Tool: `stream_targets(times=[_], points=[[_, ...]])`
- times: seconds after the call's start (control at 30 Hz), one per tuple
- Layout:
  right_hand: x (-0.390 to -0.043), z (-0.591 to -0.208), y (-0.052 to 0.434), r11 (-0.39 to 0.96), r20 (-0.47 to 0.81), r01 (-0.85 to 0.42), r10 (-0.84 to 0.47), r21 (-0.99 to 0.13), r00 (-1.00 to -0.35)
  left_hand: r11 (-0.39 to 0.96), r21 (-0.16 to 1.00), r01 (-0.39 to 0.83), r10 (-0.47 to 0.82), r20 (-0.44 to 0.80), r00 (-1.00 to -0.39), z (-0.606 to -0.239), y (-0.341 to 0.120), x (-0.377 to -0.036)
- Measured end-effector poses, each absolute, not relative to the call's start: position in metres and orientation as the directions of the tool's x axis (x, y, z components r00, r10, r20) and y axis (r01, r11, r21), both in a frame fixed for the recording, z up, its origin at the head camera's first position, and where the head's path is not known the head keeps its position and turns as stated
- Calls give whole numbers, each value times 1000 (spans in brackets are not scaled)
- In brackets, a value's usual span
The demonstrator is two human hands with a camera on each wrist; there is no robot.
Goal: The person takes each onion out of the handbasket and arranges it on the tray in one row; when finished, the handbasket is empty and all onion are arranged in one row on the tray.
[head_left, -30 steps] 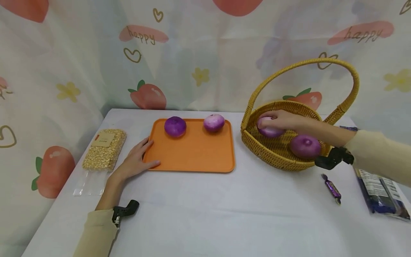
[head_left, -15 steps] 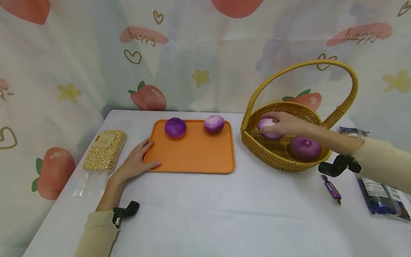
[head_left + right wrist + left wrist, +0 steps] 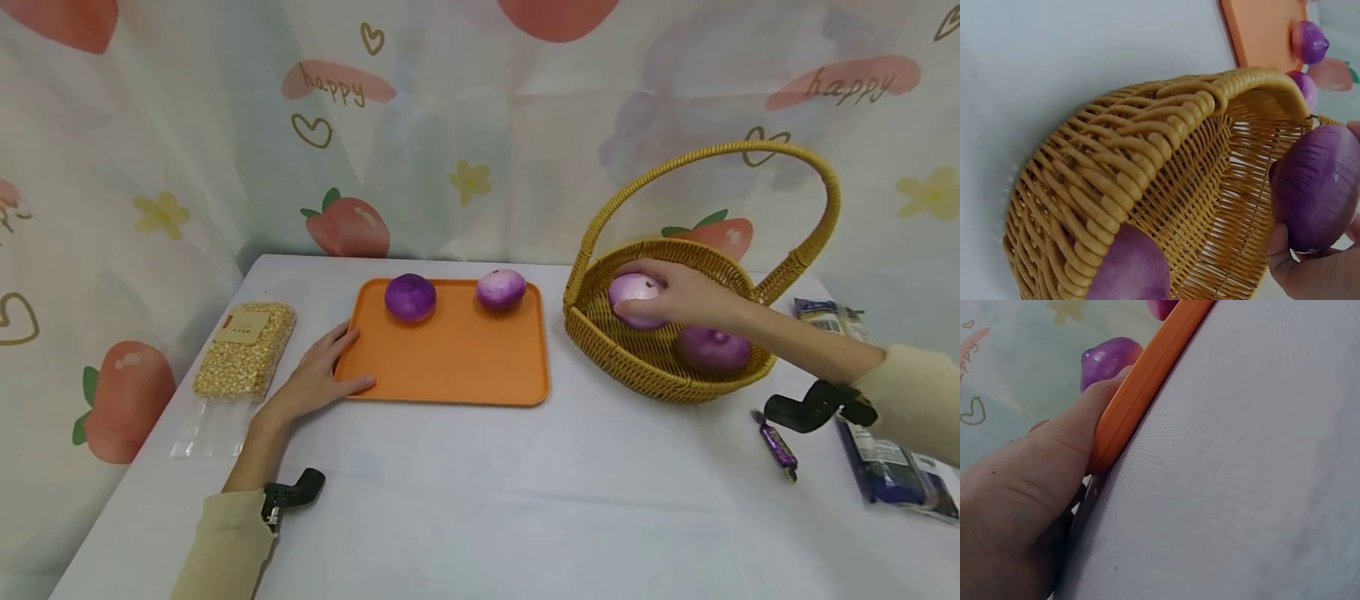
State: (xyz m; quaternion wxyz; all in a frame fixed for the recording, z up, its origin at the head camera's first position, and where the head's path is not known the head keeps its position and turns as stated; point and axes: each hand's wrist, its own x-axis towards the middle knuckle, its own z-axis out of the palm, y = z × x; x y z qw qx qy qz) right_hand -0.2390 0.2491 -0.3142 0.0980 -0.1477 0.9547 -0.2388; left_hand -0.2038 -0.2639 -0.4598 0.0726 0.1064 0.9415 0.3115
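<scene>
My right hand [image 3: 682, 293] grips a purple onion [image 3: 632, 298] inside the yellow wicker basket [image 3: 618, 360]. In the right wrist view the held onion [image 3: 1316, 187] is pinched between thumb and fingers, near the basket's inner wall. A second onion [image 3: 714, 350] lies in the basket, under the right forearm. My left hand [image 3: 317, 379] rests at the left edge of an orange tray [image 3: 450, 358], fingers fairly straight, its thumb over the near corner. On the tray's far side sit a dark purple onion [image 3: 410, 298] and a paler one [image 3: 501, 289].
A bag of yellow kernels [image 3: 243, 350] lies left of the tray. A small purple-wrapped candy [image 3: 777, 448] is in front of the basket. Dark blue packages [image 3: 892, 475] lie at the right, partly behind the right sleeve. The basket's tall handle [image 3: 720, 152] arches over it.
My right hand has shifted slightly right and turned with the onion in its grip, showing more of the onion; the right forearm has moved right. My left hand stays on the tray.
</scene>
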Motion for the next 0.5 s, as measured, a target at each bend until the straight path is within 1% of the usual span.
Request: stream_targets(times=[0.3, 0.5], points=[[-223, -310, 249, 830, -84, -223, -306, -512, -948, 782, 600, 168, 254, -61, -965, -460, -263, -204], [-216, -311, 246, 824, -87, -212, -300, -525, -950, 780, 603, 169, 254, -58, -965, -460, -264, -204]])
